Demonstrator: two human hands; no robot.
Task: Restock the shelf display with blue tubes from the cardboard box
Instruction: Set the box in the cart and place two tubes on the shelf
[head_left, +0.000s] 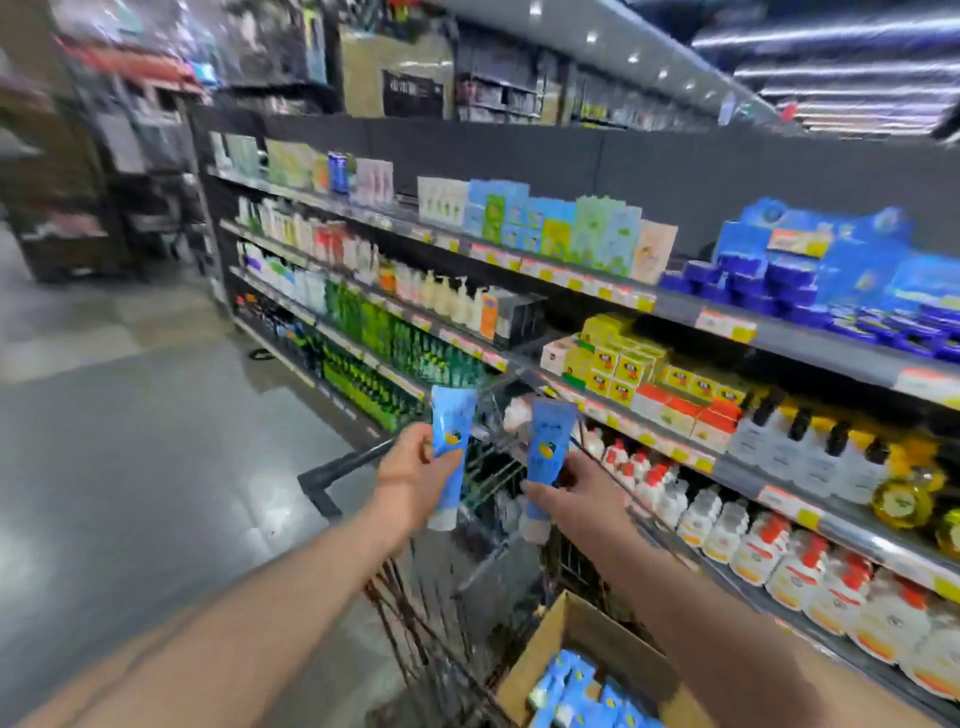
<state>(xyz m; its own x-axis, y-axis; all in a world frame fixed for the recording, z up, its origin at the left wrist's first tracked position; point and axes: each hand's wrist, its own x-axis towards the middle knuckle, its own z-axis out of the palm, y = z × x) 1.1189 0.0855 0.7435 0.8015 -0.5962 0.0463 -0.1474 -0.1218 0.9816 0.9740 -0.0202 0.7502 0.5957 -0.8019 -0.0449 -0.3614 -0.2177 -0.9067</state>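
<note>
— Why did the person have both arms stretched out over the cart (332, 470) like that?

— To my eye, they'd loaded up both hands so each trip from the box would count double. On the left, the left hand (410, 475) held a blue tube (451, 457) upright, crimped end up and pale cap down, clear of the cart's handle.

— How was the grip on that one?

— Closed round the tube's lower half, thumb across the front, fingers wrapped behind. Nothing spread.

— And the other?

— Just beside it, the right hand (576, 491) carried a second blue tube (545, 462) the same way up. The grip there was also pressed onto the tube, fingers (540, 488) pinching its lower part from the right. The two tubes were near each other but apart.

— Were they at the shelf yet?

— No. Both hung over the cart, short of the shelves (779, 332) that ran along the right. I couldn't tell which slot they were meant for; the view was smeared.

— And the stock?

— The cardboard box (571, 639) sat in the cart at the near right, open, with more blue tubes (576, 696) lying inside. So I'd judge plenty remained to be put out.
</note>
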